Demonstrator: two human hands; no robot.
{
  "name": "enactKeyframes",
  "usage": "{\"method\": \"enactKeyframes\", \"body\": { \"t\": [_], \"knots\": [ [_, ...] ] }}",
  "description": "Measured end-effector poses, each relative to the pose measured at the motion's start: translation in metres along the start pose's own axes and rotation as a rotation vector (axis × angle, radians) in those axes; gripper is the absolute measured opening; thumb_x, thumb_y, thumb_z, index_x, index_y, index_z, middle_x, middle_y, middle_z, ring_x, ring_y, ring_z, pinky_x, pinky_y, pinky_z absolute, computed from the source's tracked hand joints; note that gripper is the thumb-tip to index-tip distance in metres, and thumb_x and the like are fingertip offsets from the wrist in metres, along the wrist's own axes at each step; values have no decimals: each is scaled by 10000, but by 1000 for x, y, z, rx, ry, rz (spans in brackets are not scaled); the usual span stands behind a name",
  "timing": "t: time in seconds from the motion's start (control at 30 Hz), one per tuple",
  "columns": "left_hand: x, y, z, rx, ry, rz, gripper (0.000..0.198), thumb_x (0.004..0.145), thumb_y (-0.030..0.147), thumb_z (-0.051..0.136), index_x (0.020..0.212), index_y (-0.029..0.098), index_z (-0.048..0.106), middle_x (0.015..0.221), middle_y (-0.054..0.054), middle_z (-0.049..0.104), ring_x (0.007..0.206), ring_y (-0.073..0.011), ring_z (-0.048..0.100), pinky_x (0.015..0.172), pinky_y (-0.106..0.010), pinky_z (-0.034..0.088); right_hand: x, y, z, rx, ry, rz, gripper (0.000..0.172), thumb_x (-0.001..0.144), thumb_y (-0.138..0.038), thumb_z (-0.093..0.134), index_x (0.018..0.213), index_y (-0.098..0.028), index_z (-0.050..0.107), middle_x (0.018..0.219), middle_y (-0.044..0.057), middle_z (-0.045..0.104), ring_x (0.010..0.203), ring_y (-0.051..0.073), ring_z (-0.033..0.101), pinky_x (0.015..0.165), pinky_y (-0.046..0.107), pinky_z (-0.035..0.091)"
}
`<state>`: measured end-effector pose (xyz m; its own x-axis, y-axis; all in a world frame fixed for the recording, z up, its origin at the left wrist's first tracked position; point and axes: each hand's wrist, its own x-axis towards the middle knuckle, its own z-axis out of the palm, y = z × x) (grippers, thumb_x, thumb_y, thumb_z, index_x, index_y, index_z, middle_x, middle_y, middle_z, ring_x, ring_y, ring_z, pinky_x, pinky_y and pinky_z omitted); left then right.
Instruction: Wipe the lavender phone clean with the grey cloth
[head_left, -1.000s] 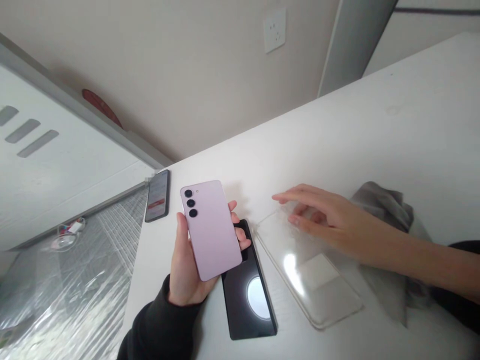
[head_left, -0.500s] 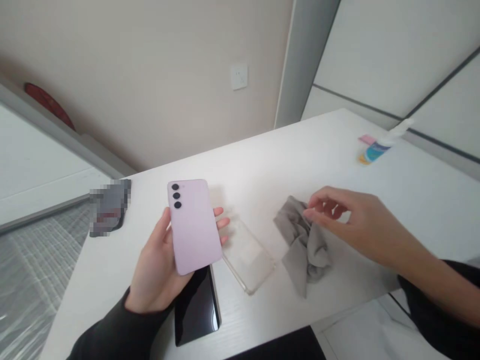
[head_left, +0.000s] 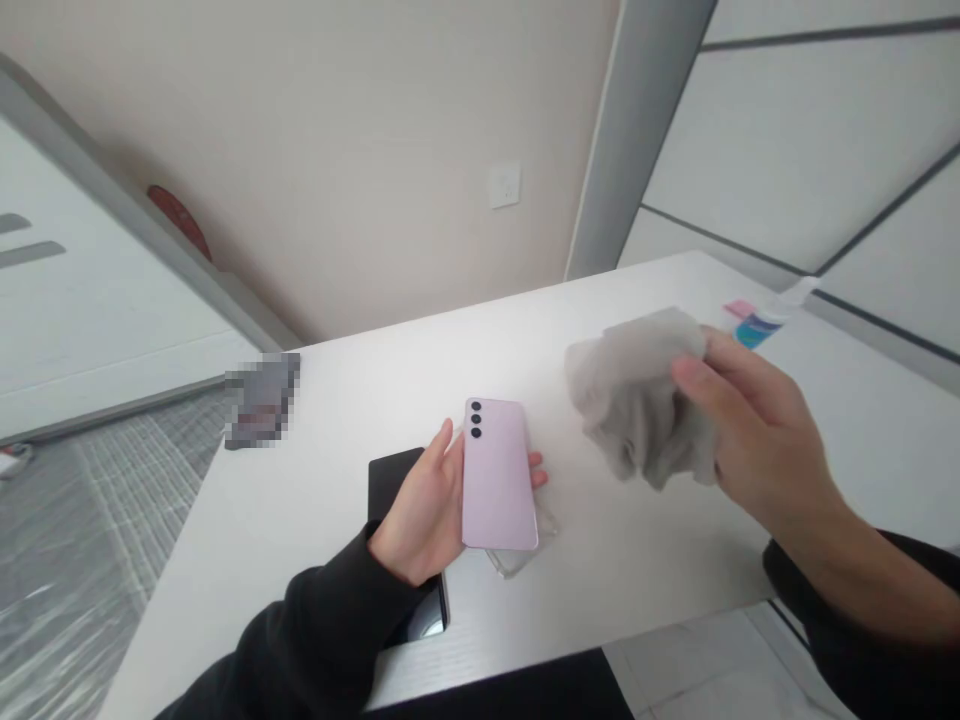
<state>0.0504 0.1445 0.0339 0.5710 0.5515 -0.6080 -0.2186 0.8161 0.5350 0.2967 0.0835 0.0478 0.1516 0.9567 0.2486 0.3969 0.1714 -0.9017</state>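
My left hand [head_left: 421,510] grips a pale pink phone [head_left: 496,476] by its edges, back side up with three camera lenses showing, over the white table [head_left: 360,400]. My right hand [head_left: 757,435] is closed on a crumpled grey cloth [head_left: 637,400], lifted above the table to the right of the phone. A clear phone case [head_left: 525,552] lies on the table, mostly hidden under the pink phone. A black phone [head_left: 394,475] lies flat beneath my left hand and sleeve.
Another phone [head_left: 262,400], blurred out, lies at the table's far left edge. A small bottle with a blue label [head_left: 761,322] and a pink item [head_left: 739,308] sit at the far right. A wall socket [head_left: 504,185] is on the wall behind.
My right hand has picked up the grey cloth from the table and raised it. My left hand with the pink phone has shifted right, now covering the clear case.
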Motion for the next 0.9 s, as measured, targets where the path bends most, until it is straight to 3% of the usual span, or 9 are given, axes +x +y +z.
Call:
{"method": "enactKeyframes", "body": {
  "t": [0.1, 0.2, 0.3, 0.4, 0.47, 0.53, 0.63, 0.77, 0.9],
  "knots": [
    [-1, 0, 0, -35, -10, 16, 711, 1133, 554, 169, 1463, 111, 616, 1142, -175, 823, 1021, -306, 800, 982, -431, 558, -1, -16, 24, -22, -240, -292, 498, 1113, -671, 451, 946, -255, 668, 917, 48, 707, 855, 218, 677, 760, 327, 541],
    [-5, 1, 1, -72, 20, 33, 669, 1142, 507, 160, 1485, 136, 598, 1156, -150, 815, 1070, -298, 781, 969, -402, 557, 8, -10, 46, -131, -481, -489, 454, 1190, -488, 349, 1099, -215, 699, 1134, 65, 782, 1036, 188, 744, 901, 301, 583],
    [-8, 2, 3, -118, 67, -15, 704, 1130, 567, 172, 1488, 134, 596, 1158, -155, 806, 1097, -316, 768, 985, -414, 560, 18, 6, 57, -286, -442, -576, 251, 1158, -259, 467, 1180, -193, 709, 1219, 66, 785, 1112, 182, 745, 982, 305, 595],
    [-10, 3, 3, -194, 80, -50, 771, 1108, 639, 161, 1478, 134, 611, 1167, -161, 800, 1121, -331, 758, 1003, -428, 560, 24, 16, 62, -405, -463, -659, 260, 1134, -277, 520, 1298, -186, 700, 1371, 82, 736, 1267, 221, 699, 1100, 376, 585],
    [-10, 4, 3, -246, 61, -40, 783, 1103, 653, 159, 1478, 137, 614, 1179, -162, 797, 1138, -333, 753, 1020, -436, 557, 22, 17, 67, -494, -483, -674, 431, 1117, -402, 576, 1480, -171, 603, 1533, 100, 633, 1407, 264, 612, 1163, 449, 562],
    [-11, 6, 1, -300, 39, -12, 787, 1101, 657, 161, 1475, 138, 618, 1189, -162, 796, 1152, -331, 751, 1041, -440, 551, 15, 15, 74, -586, -510, -675, 738, 1059, -533, 661, 1638, -139, 428, 1672, 120, 476, 1520, 315, 497, 1211, 527, 524],
    [-10, 9, -4, -379, -1, -23, 857, 1079, 701, 122, 1461, 132, 635, 1207, -168, 793, 1172, -330, 749, 1071, -444, 541, -2, 9, 83, -705, -548, -702, 991, 985, -584, 742, 1699, -71, 284, 1756, 158, 272, 1594, 380, 373, 1239, 602, 477],
    [-11, 9, -5, -415, -33, -80, 910, 1063, 733, 104, 1450, 117, 651, 1253, -182, 785, 1227, -347, 732, 1115, -466, 521, -7, 1, 87, -769, -585, -712, 842, 1102, -592, 517, 1702, -57, 267, 1752, 145, 273, 1591, 334, 394, 1222, 569, 507],
    [-15, 6, 3, -351, -32, 68, 777, 1105, 654, 195, 1483, 137, 636, 1301, -168, 781, 1323, -352, 688, 1186, -488, 471, 8, -1, 99, -828, -347, -637, 711, 1170, -499, 231, 1665, 4, 321, 1728, 208, 325, 1603, 355, 363, 1239, 609, 467]
  ]
}}
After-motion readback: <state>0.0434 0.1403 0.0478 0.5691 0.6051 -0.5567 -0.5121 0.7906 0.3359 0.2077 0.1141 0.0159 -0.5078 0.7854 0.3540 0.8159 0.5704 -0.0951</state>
